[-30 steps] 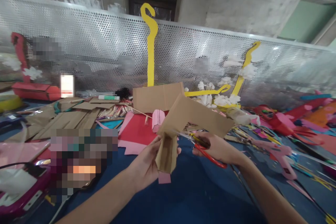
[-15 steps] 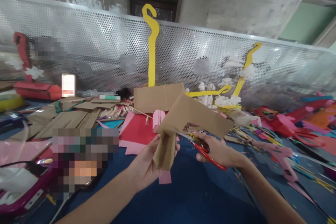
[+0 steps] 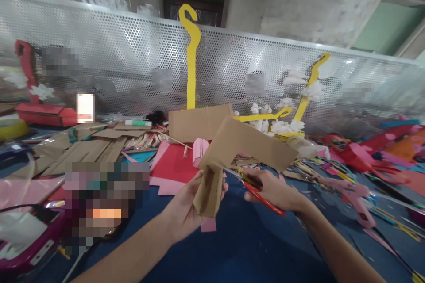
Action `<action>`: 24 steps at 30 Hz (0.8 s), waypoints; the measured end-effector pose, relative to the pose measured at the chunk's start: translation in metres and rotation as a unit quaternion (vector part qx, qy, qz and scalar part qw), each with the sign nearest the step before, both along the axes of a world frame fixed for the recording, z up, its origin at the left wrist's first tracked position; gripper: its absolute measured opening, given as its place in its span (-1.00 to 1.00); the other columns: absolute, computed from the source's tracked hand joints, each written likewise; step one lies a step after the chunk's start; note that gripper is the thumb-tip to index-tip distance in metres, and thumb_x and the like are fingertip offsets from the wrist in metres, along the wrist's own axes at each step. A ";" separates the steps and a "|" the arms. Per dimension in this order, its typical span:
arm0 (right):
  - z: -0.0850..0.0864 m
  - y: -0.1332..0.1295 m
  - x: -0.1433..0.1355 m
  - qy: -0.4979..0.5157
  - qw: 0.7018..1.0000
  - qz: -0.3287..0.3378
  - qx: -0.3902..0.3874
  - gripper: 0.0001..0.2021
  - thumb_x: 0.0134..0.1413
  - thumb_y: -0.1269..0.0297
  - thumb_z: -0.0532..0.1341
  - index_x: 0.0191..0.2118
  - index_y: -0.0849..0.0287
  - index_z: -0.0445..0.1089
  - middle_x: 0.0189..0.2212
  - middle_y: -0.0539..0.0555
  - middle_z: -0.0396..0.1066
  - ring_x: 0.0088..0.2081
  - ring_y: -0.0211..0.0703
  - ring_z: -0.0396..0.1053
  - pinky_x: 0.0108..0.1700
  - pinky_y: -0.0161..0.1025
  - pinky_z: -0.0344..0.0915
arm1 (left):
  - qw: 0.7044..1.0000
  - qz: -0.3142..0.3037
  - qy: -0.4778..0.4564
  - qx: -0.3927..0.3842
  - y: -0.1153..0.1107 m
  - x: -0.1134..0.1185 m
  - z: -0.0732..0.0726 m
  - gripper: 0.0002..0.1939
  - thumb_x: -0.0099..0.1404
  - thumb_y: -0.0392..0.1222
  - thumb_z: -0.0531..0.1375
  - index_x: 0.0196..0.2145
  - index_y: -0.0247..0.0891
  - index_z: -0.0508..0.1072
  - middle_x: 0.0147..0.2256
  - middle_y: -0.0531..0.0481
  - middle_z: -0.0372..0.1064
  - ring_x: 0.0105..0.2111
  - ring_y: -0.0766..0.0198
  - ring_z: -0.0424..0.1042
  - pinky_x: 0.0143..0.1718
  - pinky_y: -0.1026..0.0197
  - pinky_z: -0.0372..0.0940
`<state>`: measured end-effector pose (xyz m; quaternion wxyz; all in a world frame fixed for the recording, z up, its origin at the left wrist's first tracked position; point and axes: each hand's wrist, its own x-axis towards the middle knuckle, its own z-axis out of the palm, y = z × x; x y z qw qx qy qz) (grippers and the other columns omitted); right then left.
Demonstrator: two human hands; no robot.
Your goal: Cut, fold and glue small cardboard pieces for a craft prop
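Observation:
My left hand (image 3: 184, 205) is wrapped round a folded piece of cardboard (image 3: 245, 141), its fingers on both sides of the part that hangs down toward me. The wider flat part of the cardboard slants up and out to the right. In my right hand (image 3: 270, 188) are scissors with red handles (image 3: 268, 203). Their blades point left and reach the cardboard's lower edge, just right of the folded part. Whether the blade tips lie around the cardboard or behind it, I cannot tell. Past the cardboard lie a red sheet (image 3: 174, 163) and a small pink folded piece (image 3: 200, 152).
A yellow hook-topped strip (image 3: 191, 66) rises behind a cardboard box (image 3: 199, 121). Flat cardboard pieces (image 3: 88, 152) lie left. On the right are a pink glue gun (image 3: 357, 196) and scattered strips. A perforated metal panel (image 3: 133, 62) runs along the back of the blue table (image 3: 252, 247).
The cardboard's right end and the scissors have shifted very slightly. My left hand keeps its hold in about the same place.

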<state>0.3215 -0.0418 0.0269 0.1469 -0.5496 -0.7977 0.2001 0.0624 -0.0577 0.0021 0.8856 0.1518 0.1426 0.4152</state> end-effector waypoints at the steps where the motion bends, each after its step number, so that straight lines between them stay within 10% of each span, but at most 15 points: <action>1: -0.001 0.000 0.000 0.008 1.000 -0.002 0.007 -0.73 -0.01 0.09 0.34 -0.21 0.12 0.48 -0.46 -0.05 0.41 -0.40 -0.14 0.32 -0.33 -0.26 0.18 | 1.000 0.000 0.002 0.006 0.000 0.000 0.000 -0.72 0.42 -0.21 0.23 -0.02 -0.48 0.46 -0.16 -0.24 0.53 -0.20 0.16 0.58 -0.15 0.26 0.51; 13: -0.002 0.003 0.000 0.170 0.984 0.024 -0.050 -0.65 0.14 -0.06 0.28 -0.28 0.18 0.42 -0.50 -0.04 0.33 -0.48 -0.24 0.24 -0.41 -0.28 0.18 | 0.979 0.043 0.191 0.063 0.009 0.000 -0.007 -0.68 0.33 -0.02 0.29 -0.06 -0.23 0.42 -0.28 -0.10 0.53 -0.36 0.10 0.58 -0.33 0.13 0.44; 16: -0.003 0.001 -0.007 0.258 0.963 0.023 -0.078 -0.58 0.18 -0.15 0.24 -0.32 0.19 0.36 -0.53 -0.07 0.25 -0.52 -0.28 0.21 -0.45 -0.30 0.18 | 0.921 0.104 0.329 0.180 0.016 -0.001 -0.011 -0.75 0.32 -0.05 0.29 -0.11 -0.17 0.41 -0.28 -0.06 0.52 -0.25 0.07 0.57 -0.18 0.08 0.41; 20: -0.016 -0.001 -0.028 0.351 0.934 0.017 -0.063 -0.52 0.14 -0.23 0.25 -0.34 0.17 0.32 -0.55 -0.10 0.19 -0.57 -0.34 0.19 -0.51 -0.33 0.13 | 0.749 0.264 0.463 0.393 0.026 -0.006 0.001 -0.77 0.39 -0.02 0.22 -0.12 -0.20 0.50 -0.10 -0.09 0.51 -0.01 0.12 0.46 0.07 0.17 0.26; 24: -0.039 0.000 -0.048 0.411 0.910 -0.017 -0.058 -0.47 0.08 -0.30 0.25 -0.34 0.15 0.29 -0.59 -0.13 0.17 -0.63 -0.34 0.17 -0.59 -0.34 0.07 | 0.758 0.250 0.431 0.421 0.040 -0.004 0.018 -0.63 0.44 0.11 0.12 -0.24 -0.26 0.48 -0.35 -0.05 0.51 -0.38 0.20 0.48 -0.29 0.22 0.32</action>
